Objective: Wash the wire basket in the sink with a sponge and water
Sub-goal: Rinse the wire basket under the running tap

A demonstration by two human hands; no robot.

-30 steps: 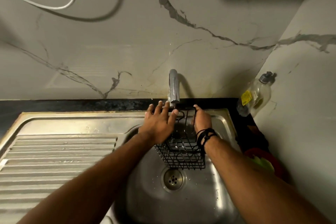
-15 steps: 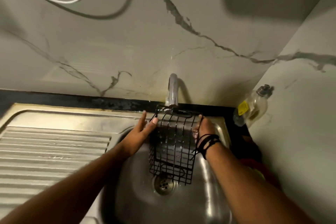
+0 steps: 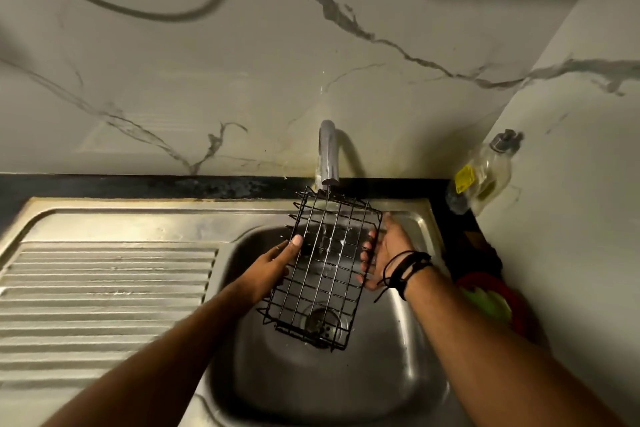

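Observation:
A black wire basket [image 3: 323, 274] is held over the steel sink [image 3: 263, 374], its flat grid side turned up toward me and its far end just under the tap spout [image 3: 328, 158]. A thin stream of water falls from the spout onto that far end. My left hand [image 3: 275, 265] grips the basket's left edge, thumb on top of the wires. My right hand [image 3: 384, 250] holds the right edge with the fingers curled around it; black cords circle that wrist. No sponge shows in either hand.
A ribbed steel draining board [image 3: 104, 295] lies left of the bowl. A clear soap bottle [image 3: 479, 180] with a yellow label leans in the right corner. A red dish [image 3: 498, 302] with something green-yellow sits on the dark counter at the right. The drain [image 3: 323, 321] shows through the basket.
The basket has been turned over from lying tilted in the bowl to grid side up and lifted toward the spout. My left hand shifted from its top to its left edge.

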